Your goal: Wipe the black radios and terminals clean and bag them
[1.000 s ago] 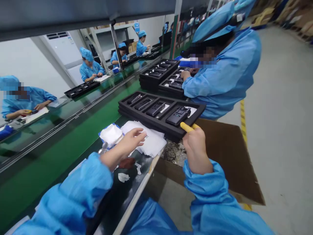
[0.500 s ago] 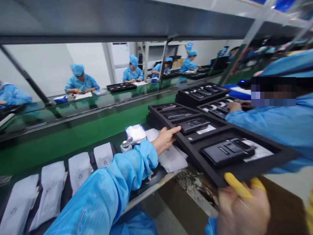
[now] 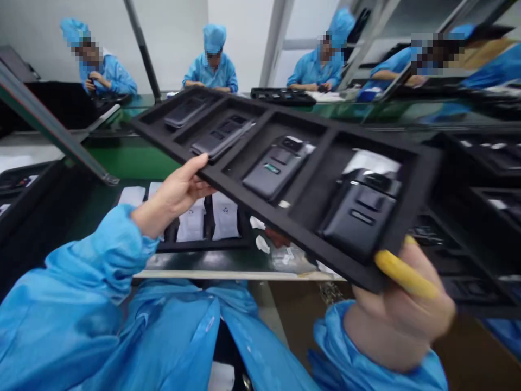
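A black compartmented foam tray hangs tilted in the air before me, its right end lower and nearer. My left hand grips its front edge toward the left, thumb on top and fingers underneath. At the near right corner, my right hand is closed on the tray, with yellow covers on fingers. Each compartment holds a dark phone-like device; the rightmost device lies against a clear or white packet. Another device shows a small greenish label. The fingers under the tray are hidden.
Below the tray, white pouches sit in another black tray on the bench. More dark trays stand at right, and a dark tray at left. A slanted metal post rises at left. Several blue-clad co-workers sit opposite.
My view has swung left, and the tray has come with both hands away from the stacked trays and the co-worker at right, over the pouches. Both hands keep hold of it.
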Demonstrator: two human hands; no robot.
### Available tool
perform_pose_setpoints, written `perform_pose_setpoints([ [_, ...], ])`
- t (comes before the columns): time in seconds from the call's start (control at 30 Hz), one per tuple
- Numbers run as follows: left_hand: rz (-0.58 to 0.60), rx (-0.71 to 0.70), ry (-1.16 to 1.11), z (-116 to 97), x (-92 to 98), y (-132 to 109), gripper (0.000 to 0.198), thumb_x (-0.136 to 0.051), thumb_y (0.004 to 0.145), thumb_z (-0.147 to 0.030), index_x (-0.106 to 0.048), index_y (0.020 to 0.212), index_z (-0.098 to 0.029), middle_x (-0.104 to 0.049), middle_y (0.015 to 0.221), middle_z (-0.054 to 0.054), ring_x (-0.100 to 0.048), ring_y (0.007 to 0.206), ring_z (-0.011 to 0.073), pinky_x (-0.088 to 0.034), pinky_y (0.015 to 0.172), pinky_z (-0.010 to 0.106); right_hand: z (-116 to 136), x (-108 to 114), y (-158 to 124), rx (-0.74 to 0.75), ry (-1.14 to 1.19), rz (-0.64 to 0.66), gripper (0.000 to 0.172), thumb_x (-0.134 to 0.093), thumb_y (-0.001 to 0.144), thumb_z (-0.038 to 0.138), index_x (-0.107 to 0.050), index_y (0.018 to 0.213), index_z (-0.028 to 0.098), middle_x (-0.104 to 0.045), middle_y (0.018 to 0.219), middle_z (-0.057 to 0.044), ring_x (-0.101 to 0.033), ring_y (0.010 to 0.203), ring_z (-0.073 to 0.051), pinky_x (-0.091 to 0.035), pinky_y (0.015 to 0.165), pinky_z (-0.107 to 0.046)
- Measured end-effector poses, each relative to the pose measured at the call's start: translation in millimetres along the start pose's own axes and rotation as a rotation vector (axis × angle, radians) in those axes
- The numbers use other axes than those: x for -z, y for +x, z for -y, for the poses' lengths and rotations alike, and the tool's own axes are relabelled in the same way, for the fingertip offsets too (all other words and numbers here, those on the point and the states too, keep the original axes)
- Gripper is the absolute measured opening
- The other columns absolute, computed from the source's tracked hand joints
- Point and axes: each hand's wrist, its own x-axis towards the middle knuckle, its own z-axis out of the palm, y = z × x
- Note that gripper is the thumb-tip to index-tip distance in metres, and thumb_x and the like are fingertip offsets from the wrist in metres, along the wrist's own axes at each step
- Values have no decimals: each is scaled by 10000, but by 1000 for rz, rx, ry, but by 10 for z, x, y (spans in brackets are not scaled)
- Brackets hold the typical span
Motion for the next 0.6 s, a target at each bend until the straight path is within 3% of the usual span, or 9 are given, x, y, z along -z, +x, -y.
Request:
perform_pose_setpoints([
  [0.1,-291,1,-47,104,623,-314,151,-651,814,-295,-617,759,-158,-666,615,-8,-620,539,108,-538,571,202,-186,-402,202,-251,120,111,430,-769,523,287,-664,938,258,-746,904,-8,-692,939,-266,-580,840,-436],
  [0.23,-495,50,-191,459,1177,-631,70,-608,849,-231,-617,818,-169,-693,685,-6,-649,624,108,-543,621,201,-575,-792,378,-518,86,289,475,-783,419,230,-636,870,243,-739,972,-9,-661,1044,-282,-563,881,-432],
  [0.4,-569,149,-264,878,1423,-758,143,-518,907,-207,-607,804,-163,-699,734,27,-661,690,116,-551,712,238,-1041,-1013,528,-623,-16,347,440,-754,367,217,-633,790,232,-738,926,-26,-661,1014,-297,-568,831,-448],
  [0.6,-526,352,-185,981,1564,-740,125,-650,844,-254,-635,826,-132,-718,778,108,-697,717,187,-576,675,291,-1381,-974,446,-624,-122,303,457,-725,436,264,-654,887,234,-728,973,-16,-636,1052,-271,-530,888,-445],
])
